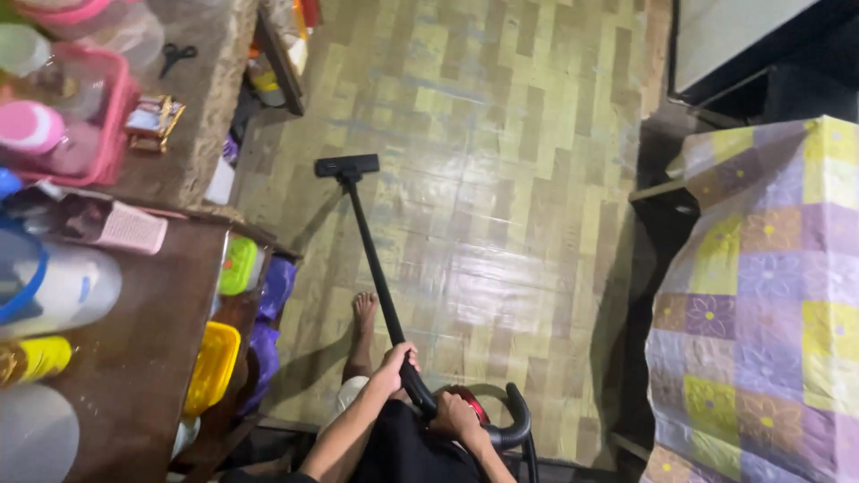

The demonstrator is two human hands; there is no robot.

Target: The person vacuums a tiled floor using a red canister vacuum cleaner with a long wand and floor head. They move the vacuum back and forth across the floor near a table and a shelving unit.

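On the wooden floor [501,179], both hands grip the vacuum wand [376,268], left hand [396,365] and right hand [456,416] with fingers clamped, and its nozzle [347,165] might bump the nearby table [134,358].

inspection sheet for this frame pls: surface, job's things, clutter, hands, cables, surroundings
Surface: glossy yellow-green block-pattern floor, glare patches near the middle.
Job's things: black vacuum wand with flat black floor head resting on the floor; curved black hose and a red vacuum part by the hands.
Clutter: brown wooden table with jars and bottles; pink plastic basket; black scissors; yellow plastic tub.
Hands: left hand grips the wand; right hand on the hose handle end.
Cables: nothing seen.
Surroundings: purple-and-yellow floral patchwork cloth at right; bare foot on the floor.
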